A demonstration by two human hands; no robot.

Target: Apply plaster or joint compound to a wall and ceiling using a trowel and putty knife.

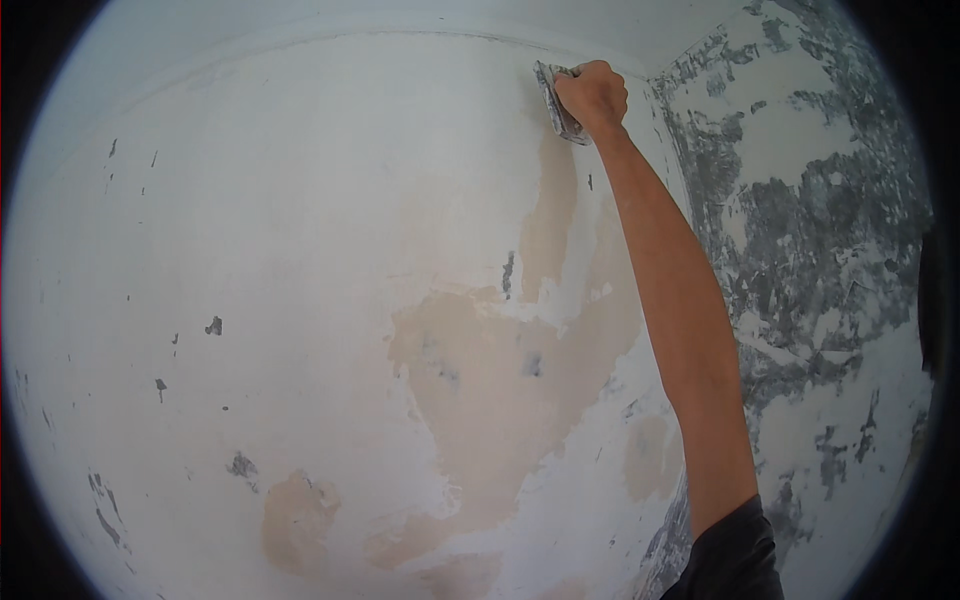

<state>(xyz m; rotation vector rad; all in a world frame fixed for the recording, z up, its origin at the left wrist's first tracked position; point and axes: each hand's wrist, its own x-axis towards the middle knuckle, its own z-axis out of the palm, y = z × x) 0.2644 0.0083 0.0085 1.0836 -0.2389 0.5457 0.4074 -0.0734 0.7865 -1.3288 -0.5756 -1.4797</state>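
Observation:
My right hand [596, 98] is raised high near the top of the wall, its fingers wrapped round the handle of a plastering trowel [561, 103]. Grey-white smears coat the trowel, and its blade lies at or very close to the wall [300, 180]; the handle is mostly hidden in my fist. Below the blade runs a beige, damp-looking strip of plaster [548, 220]. Further down, a larger beige patch [490, 380] spreads across the middle of the wall. My right arm stretches up from the lower right in a dark sleeve. My left hand is out of view.
At the right, an adjoining wall [800, 230] has rough dark grey and white blotches and meets this one in a corner. The ceiling [350, 18] borders the top. Small dark chips [214, 326] dot the left side, and another beige patch [298, 520] sits low down.

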